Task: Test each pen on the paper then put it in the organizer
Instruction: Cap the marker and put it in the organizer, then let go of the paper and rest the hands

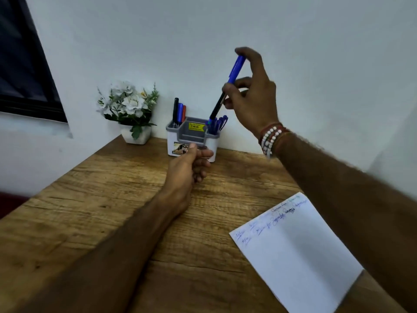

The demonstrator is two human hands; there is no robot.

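Wood-grain desk against a white wall, with the organizer at the far edge, roughly in the middle. It's a white box with a grey top and a yellow price sticker inside.

The right hand is up above the organizer's right side, pinching a pen between thumb and fingertips. The pen has a blue cap and a black barrel. It's tilted with the cap end up, and the lower end is right at the mouth of the right compartment, where a bunch of blue pens already stand. That wrist has beaded bracelets on it.

The left hand sits just in front of the organizer with its fingers loosely curled, holding nothing. Can't tell if it actually touches the box.

The left compartment has three markers: black, blue and red. The paper lies near right on the desk, with blue scribbles along its far edge. A small white pot of white flowers stands left of the organizer, and there's a dark window frame far left.
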